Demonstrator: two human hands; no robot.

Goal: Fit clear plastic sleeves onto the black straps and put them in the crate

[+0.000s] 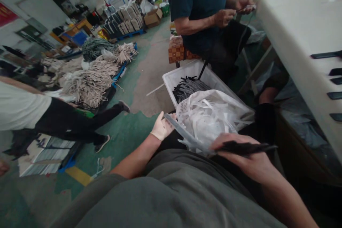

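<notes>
My left hand [163, 127], in a pale glove, is palm up with its fingers apart, beside one end of a translucent grey strip [183, 131]. The strip runs across to my right hand [244, 158], whose fingers are closed around a black bundle [245, 148], blurred by motion. Whether the left palm bears the strip's end is unclear. Just beyond my hands, a bag of clear plastic strips [205, 114] rests on a white bin [169, 80]. Black strips [189, 87] lie inside the bin.
Another person [200, 0] sits beyond the bin, both hands on a small item at the table edge [294, 39]. Black pieces [335, 95] lie on the table. At left, a person in black trousers [72, 121] walks past pallets of beige bundles [91, 78].
</notes>
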